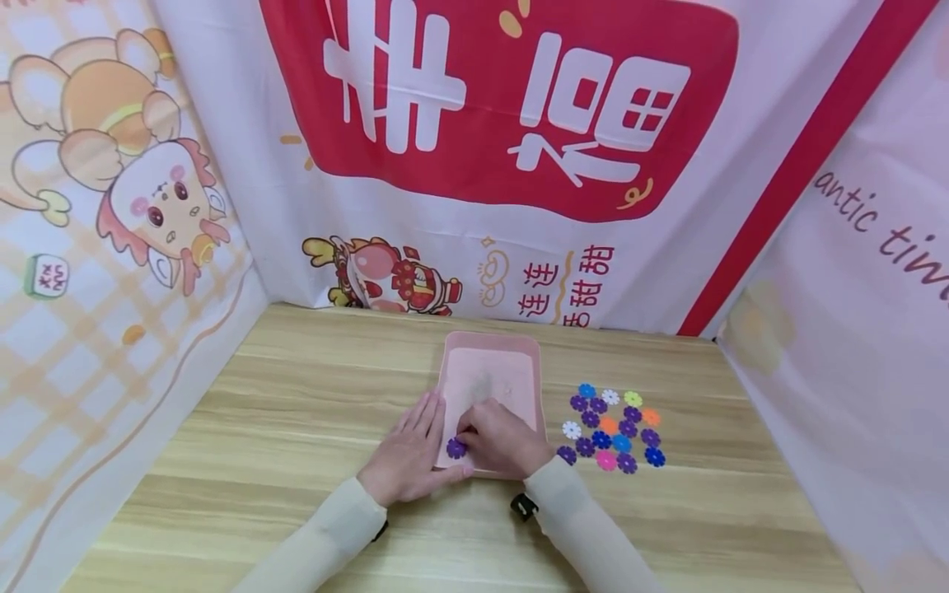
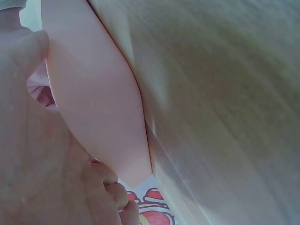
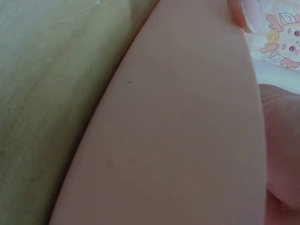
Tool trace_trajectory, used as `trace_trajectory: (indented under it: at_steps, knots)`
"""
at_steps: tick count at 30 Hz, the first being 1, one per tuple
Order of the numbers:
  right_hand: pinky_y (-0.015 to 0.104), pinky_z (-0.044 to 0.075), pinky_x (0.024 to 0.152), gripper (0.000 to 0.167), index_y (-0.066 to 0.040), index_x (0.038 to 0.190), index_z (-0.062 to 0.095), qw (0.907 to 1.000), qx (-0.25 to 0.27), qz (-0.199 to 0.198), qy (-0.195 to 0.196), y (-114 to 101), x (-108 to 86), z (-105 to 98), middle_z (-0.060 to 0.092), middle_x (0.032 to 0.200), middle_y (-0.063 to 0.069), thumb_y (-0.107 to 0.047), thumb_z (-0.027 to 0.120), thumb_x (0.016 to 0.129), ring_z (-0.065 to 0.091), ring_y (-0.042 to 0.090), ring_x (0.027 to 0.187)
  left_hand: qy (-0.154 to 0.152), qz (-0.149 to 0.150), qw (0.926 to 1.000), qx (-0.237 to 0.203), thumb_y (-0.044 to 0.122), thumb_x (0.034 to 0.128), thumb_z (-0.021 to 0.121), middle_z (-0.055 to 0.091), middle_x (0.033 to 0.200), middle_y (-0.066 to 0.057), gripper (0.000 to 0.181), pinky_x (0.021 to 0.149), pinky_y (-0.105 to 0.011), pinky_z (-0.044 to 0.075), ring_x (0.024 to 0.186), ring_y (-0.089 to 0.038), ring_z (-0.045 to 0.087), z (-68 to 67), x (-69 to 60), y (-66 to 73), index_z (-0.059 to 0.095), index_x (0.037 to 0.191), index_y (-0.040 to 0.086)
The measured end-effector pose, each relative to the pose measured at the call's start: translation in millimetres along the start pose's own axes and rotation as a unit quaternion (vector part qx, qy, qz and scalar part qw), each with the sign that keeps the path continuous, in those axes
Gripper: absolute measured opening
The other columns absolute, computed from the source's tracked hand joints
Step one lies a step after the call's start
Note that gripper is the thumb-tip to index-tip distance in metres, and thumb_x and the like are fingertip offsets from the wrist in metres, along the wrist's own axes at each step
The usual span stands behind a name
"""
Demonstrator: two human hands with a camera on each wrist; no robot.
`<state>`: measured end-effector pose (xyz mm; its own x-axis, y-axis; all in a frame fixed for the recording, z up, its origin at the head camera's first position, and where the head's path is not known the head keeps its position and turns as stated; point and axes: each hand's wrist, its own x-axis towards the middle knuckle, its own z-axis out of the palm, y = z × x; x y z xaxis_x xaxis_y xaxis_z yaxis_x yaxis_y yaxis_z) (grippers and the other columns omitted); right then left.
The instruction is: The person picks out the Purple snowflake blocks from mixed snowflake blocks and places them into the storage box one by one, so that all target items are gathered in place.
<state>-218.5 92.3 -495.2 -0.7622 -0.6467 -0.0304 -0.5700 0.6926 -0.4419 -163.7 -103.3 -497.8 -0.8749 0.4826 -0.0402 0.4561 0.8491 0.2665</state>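
Observation:
A shallow pink tray point(image 1: 493, 339) lies on the table in the head view. My left hand point(image 1: 406, 451) rests along its left side, fingers straight, with the thumb at the near edge. Inside the tray is my right hand point(image 1: 500, 435), its fingers curled and pinching a purple flower-shaped plastic disc point(image 1: 455, 447) near the near left corner. In the left wrist view, the left hand point(image 2: 51, 154) lies over the rim of the tray wall point(image 2: 93, 93). The right wrist view is mostly filled by the tray's outer wall point(image 3: 178, 122); that hand's fingertips are hidden there.
To the right of the tray, several flower-shaped discs point(image 1: 609, 426) in purple, blue, white, orange, pink and yellow-green lie spread on the wooden table point(image 1: 311, 395). Printed cloth point(image 1: 415, 214) hangs at the table's back and both sides.

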Motion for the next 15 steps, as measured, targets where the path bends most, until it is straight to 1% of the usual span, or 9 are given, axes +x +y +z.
trace_trajectory:
  at_steps: [4,8,13,15]
  knots:
    - [0.015,0.061,0.079,0.012,-0.013,0.101,0.084,1.0000,0.003,0.009,-0.003,-0.1,-0.2,2.0,0.082,0.093,-0.005,-0.018,0.073,0.102,0.069,-0.003,0.080,0.000,0.004,1.0000,0.006,0.075,0.0983,0.051,0.017,0.173,-0.030,0.112,0.135,-0.056,0.022,0.164,-0.044,0.017,0.8,-0.2,-0.2,0.021,0.163,-0.012]
    - [0.018,0.062,0.082,0.013,-0.014,0.103,0.085,0.9999,0.003,0.012,0.004,-1.7,-2.7,0.9,0.082,0.095,-0.005,-0.020,0.074,0.101,0.069,-0.003,0.081,0.008,0.007,0.9999,0.002,0.075,0.0976,0.052,0.018,0.173,-0.031,0.113,0.134,-0.057,0.023,0.163,-0.045,0.018,2.4,0.0,-1.1,0.022,0.162,-0.012]
    - [0.023,0.063,0.086,0.014,-0.012,0.109,0.084,0.9997,-0.001,0.011,0.023,-2.9,-13.8,-8.1,0.082,0.099,-0.002,-0.018,0.075,0.099,0.071,0.001,0.085,0.018,0.011,0.9998,-0.004,0.075,0.0969,0.054,0.018,0.173,-0.031,0.114,0.133,-0.057,0.025,0.163,-0.045,0.018,4.5,0.8,-2.3,0.023,0.162,-0.012]
    - [0.024,0.064,0.087,0.016,-0.010,0.112,0.083,0.9995,-0.002,0.012,0.030,-2.1,-20.6,-13.7,0.082,0.102,0.001,-0.016,0.075,0.099,0.073,0.005,0.088,0.013,0.008,0.9999,-0.003,0.076,0.0968,0.054,0.018,0.173,-0.031,0.114,0.134,-0.056,0.024,0.163,-0.045,0.017,4.3,0.8,-2.0,0.022,0.163,-0.012]
